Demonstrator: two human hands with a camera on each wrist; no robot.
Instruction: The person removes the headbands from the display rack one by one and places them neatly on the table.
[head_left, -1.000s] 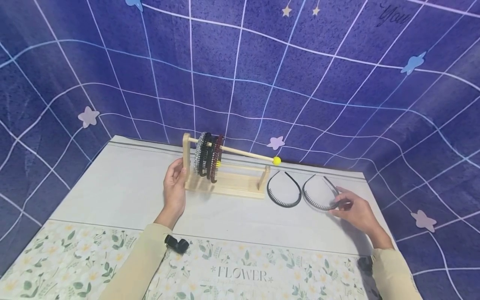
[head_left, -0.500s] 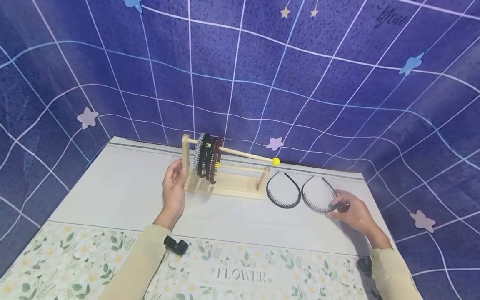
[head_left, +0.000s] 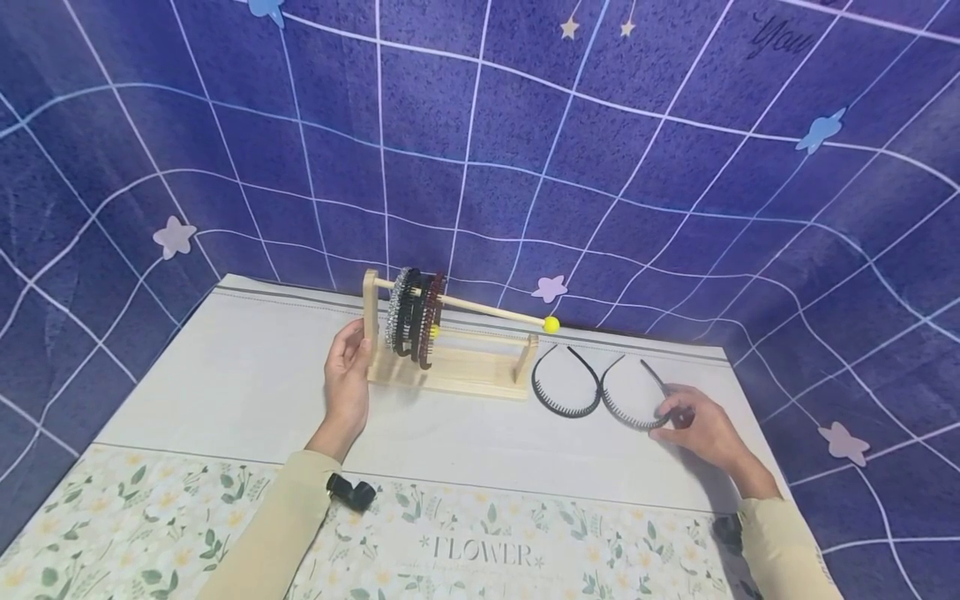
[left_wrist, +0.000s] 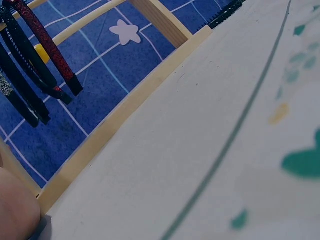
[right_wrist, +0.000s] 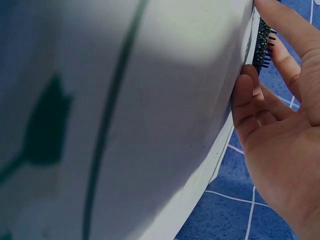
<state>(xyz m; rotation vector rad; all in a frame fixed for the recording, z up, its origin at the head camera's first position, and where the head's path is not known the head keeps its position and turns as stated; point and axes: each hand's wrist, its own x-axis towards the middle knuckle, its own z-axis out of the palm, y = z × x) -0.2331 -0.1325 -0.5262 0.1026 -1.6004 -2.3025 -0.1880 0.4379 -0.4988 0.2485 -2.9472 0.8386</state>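
Note:
A pale wooden headband stand point(head_left: 450, 379) stands on the white cloth, its upper rod point(head_left: 495, 311) tipped with a yellow ball point(head_left: 552, 325). Several headbands point(head_left: 415, 321), silvery, black and dark red, hang at its left end. My left hand point(head_left: 348, 375) holds the stand's left post point(head_left: 371, 317); in the left wrist view only part of that hand point(left_wrist: 17, 205) shows. To the right lie two dark toothed headbands. The nearer-to-stand headband point(head_left: 566, 412) lies untouched by a hand. My right hand point(head_left: 697, 427) pinches the right-hand headband point(head_left: 630, 421), also visible between fingers in the right wrist view.
A flower-print cloth point(head_left: 480, 542) with lettering covers the front of the table. Behind and at both sides hangs a blue grid-patterned curtain point(head_left: 480, 167) with star shapes. A small black device point(head_left: 352, 492) sits at the left wrist.
My right hand has edged slightly left and nearer to me, and the headband it pinches has shifted a little with it. The left hand and stand have stayed in place.

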